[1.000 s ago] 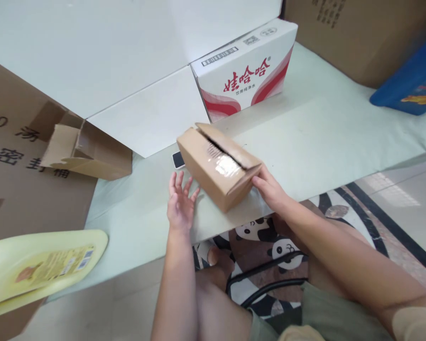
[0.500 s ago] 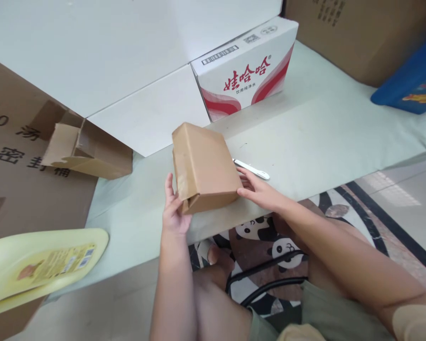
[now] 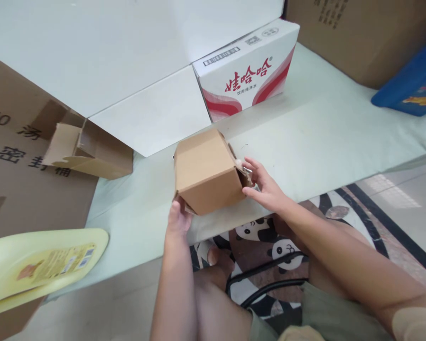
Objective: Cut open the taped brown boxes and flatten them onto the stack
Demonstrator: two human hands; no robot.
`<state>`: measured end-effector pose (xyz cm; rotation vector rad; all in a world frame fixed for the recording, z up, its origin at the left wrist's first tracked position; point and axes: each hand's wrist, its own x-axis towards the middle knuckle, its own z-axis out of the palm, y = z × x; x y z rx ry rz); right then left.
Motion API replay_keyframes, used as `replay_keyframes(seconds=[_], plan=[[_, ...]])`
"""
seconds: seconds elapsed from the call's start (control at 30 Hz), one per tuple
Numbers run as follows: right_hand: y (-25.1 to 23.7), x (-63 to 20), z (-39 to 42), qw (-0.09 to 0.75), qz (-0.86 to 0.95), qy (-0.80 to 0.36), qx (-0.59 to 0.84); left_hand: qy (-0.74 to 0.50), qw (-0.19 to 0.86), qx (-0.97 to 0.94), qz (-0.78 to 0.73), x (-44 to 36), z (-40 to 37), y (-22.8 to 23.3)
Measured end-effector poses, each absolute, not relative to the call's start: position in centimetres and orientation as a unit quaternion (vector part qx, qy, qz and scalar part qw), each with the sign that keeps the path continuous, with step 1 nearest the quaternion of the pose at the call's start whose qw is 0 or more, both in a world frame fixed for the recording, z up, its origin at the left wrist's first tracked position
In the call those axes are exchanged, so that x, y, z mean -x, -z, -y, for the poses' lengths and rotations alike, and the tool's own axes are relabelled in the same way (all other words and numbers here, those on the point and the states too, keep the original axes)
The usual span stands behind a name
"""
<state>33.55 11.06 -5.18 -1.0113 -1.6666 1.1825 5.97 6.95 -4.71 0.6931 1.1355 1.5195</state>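
Near the front edge of the table (image 3: 323,137), the small brown cardboard box (image 3: 204,170) sits between both hands, tilted, one plain face turned up toward the camera. Left hand (image 3: 178,219) is under the box's near-left bottom corner, fingers curled up against the underside and gripping it; fingertips are hidden by the cardboard. Right hand (image 3: 264,184) is on the box's right end, fingers (image 3: 252,166) part-spread and pressed to the loose end flap, thumb low at the near corner. So the box lies up and right of the left hand and directly left of the right hand; both touch it. Long axis runs roughly left-right, open flap end facing the right hand. Red-and-white printed carton (image 3: 248,71) stands behind, well apart. Torn brown box (image 3: 88,149) lies off to the left, and a pale yellow tray (image 3: 39,265) is at near left.
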Motion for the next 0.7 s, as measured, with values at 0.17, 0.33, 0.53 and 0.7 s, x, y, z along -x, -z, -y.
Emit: replay_keyframes(seconds=[0.17,0.33,0.53,0.7], plan=[[4.7,-33.7,-11.3,0.357,0.667,-0.465,0.46,-0.594,0.53,-0.327,-0.509,-6.1,-6.8,5.5],[4.2,-34.4,-11.4,0.385,0.716,-0.381,0.441,-0.586,0.533,-0.343,-0.505,-5.6,-6.7,5.4],[4.2,-34.5,-11.8,0.363,0.721,-0.372,0.459,-0.582,0.48,-0.395,-0.523,-5.7,-7.2,4.9],[4.5,-34.1,-11.6,0.398,0.688,-0.296,0.53,-0.605,0.359,-0.44,-0.558,-6.0,-8.1,4.2]])
